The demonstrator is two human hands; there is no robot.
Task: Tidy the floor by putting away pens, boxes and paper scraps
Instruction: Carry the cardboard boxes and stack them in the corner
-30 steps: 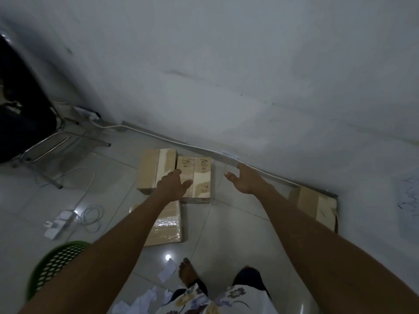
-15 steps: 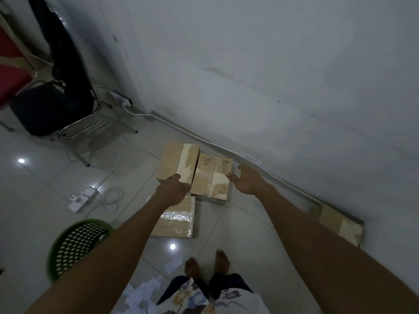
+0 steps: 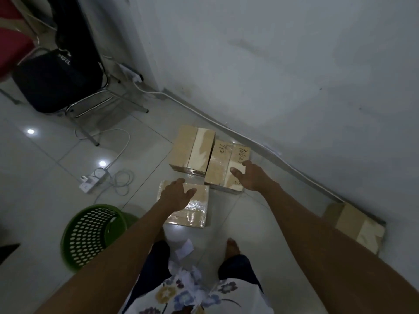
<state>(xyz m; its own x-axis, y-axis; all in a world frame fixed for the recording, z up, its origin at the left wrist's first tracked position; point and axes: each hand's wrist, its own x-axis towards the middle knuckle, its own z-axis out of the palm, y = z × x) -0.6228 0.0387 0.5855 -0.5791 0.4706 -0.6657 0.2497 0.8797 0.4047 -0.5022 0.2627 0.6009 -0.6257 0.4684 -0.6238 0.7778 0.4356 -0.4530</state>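
The left hand (image 3: 175,196) spread its empty fingers over the tape-wrapped brown cardboard box (image 3: 192,214) on the tiled floor (image 3: 56,177). The right hand (image 3: 252,177), likewise open and empty, hung over the pen-marked cardboard box (image 3: 218,166) beside it, possibly touching. A white paper scrap (image 3: 184,248) lay near the feet (image 3: 232,247).

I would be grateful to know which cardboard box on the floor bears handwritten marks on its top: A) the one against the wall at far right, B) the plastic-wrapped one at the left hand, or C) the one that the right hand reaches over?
C: dark handwriting shows on the taped brown cardboard box at the right hand; the others show none.
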